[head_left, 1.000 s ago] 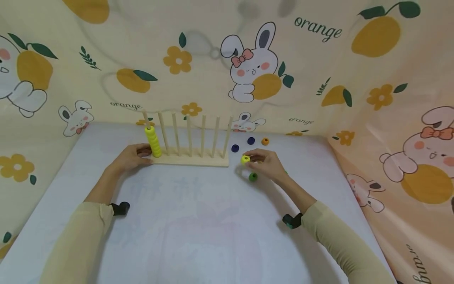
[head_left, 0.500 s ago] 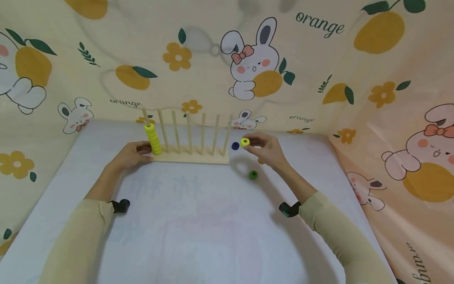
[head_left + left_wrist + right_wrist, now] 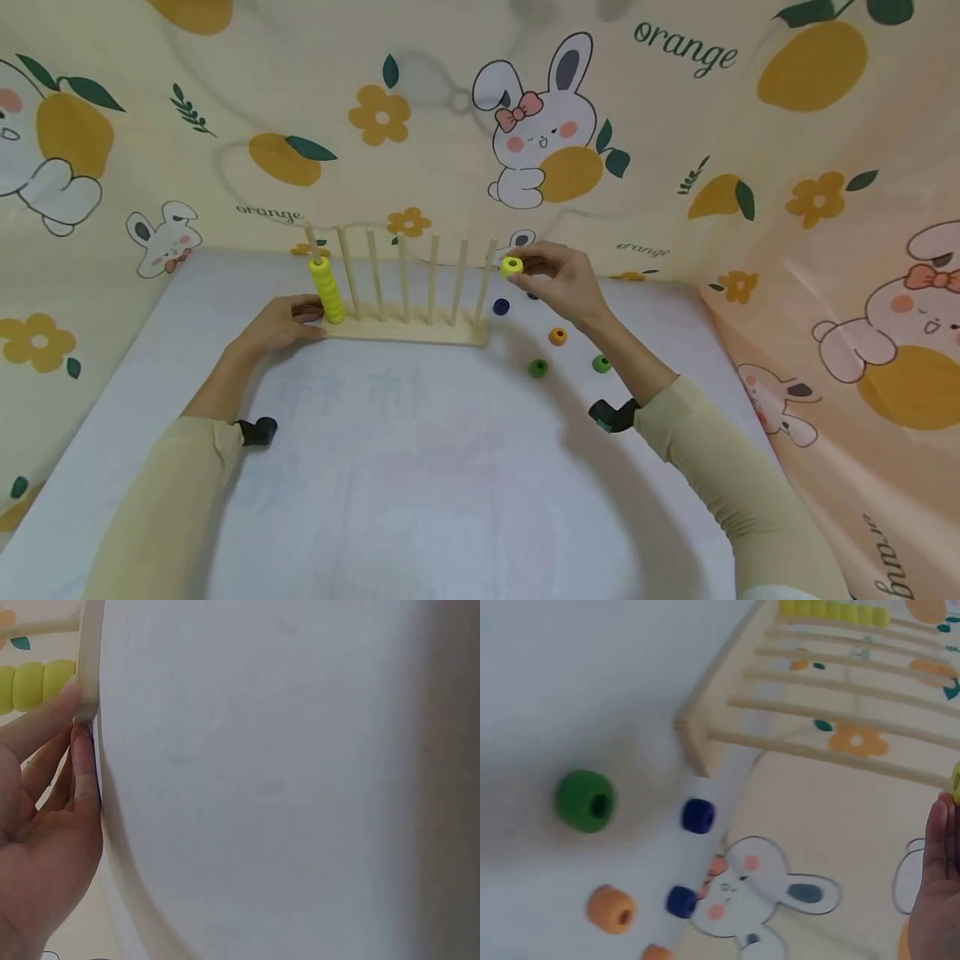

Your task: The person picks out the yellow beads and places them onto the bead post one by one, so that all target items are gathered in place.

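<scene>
A wooden rack with a row of upright pegs stands at the back of the table. Several yellow beads are stacked on its leftmost peg, the top of which sticks out above them. My left hand holds the left end of the base, thumb on top and fingertips against the end in the left wrist view. To the right of the rack, my right hand pinches one yellow bead in the air, level with the upper part of the rightmost peg. In the right wrist view, this bead is mostly cut off.
Loose beads lie on the white table right of the rack: a dark blue bead, an orange bead, a green bead and another green bead. A second blue bead is partly hidden by my right hand in the head view.
My right hand has lifted the yellow bead from low over the table to near the height of the peg tops. My left hand has stayed at the rack's left end.
</scene>
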Demonstrator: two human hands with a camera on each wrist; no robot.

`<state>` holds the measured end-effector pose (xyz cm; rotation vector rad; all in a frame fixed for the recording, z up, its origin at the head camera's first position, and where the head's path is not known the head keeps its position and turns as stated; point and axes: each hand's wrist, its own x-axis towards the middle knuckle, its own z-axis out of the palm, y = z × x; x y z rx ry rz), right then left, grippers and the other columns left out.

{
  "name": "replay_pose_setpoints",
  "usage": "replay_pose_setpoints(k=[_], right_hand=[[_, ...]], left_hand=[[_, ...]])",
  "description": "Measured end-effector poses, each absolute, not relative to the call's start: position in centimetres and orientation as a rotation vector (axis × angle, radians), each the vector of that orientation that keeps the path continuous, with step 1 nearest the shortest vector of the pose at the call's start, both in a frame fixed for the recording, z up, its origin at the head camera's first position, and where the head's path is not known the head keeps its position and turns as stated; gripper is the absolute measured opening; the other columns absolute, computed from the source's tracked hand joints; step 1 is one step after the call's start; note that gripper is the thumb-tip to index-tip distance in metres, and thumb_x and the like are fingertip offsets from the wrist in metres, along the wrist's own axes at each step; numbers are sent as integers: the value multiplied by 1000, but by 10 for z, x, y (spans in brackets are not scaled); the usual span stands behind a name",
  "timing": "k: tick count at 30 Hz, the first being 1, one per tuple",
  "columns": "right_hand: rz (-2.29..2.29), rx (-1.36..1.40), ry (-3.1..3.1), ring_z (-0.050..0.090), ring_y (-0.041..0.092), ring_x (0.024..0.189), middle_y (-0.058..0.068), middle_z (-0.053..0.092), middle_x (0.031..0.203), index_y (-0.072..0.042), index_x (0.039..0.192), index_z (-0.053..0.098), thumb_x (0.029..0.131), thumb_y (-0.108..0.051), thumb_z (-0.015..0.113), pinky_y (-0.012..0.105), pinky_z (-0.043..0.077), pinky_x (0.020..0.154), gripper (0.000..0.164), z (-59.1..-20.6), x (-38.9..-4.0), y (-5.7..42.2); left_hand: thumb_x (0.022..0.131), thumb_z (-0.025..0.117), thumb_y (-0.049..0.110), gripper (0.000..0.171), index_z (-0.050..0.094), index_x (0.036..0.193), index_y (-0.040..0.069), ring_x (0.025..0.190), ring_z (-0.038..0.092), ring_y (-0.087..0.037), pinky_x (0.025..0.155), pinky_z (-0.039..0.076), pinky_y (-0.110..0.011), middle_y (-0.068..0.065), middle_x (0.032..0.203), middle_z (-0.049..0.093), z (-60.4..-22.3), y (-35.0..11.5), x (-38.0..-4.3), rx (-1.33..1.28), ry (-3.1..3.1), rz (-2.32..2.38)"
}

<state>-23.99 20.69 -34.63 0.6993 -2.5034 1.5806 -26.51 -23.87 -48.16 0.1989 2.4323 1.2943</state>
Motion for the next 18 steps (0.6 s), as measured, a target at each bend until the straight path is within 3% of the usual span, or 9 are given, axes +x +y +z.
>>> replay_pose_setpoints(k=[7, 18], right_hand=[[1504, 805, -2448, 66, 19, 91, 12, 70, 110, 0, 117, 69, 87, -5, 76, 28, 58, 87, 31, -326, -247, 194], [1519, 885, -2418, 66, 18, 85, 12, 72, 103, 1, 114, 71, 87, -5, 76, 25, 59, 77, 28, -307, -258, 173]], left_hand=[[88, 76, 9, 76, 34, 148, -9, 135, 45, -40, 114, 37, -48, -28, 147, 44, -482, -238, -266, 190, 2425, 1311], [88, 75, 8, 74, 36, 148, -9, 135, 45, -41, 114, 36, -49, -28, 146, 45, -483, -239, -265, 190, 2440, 1297]])
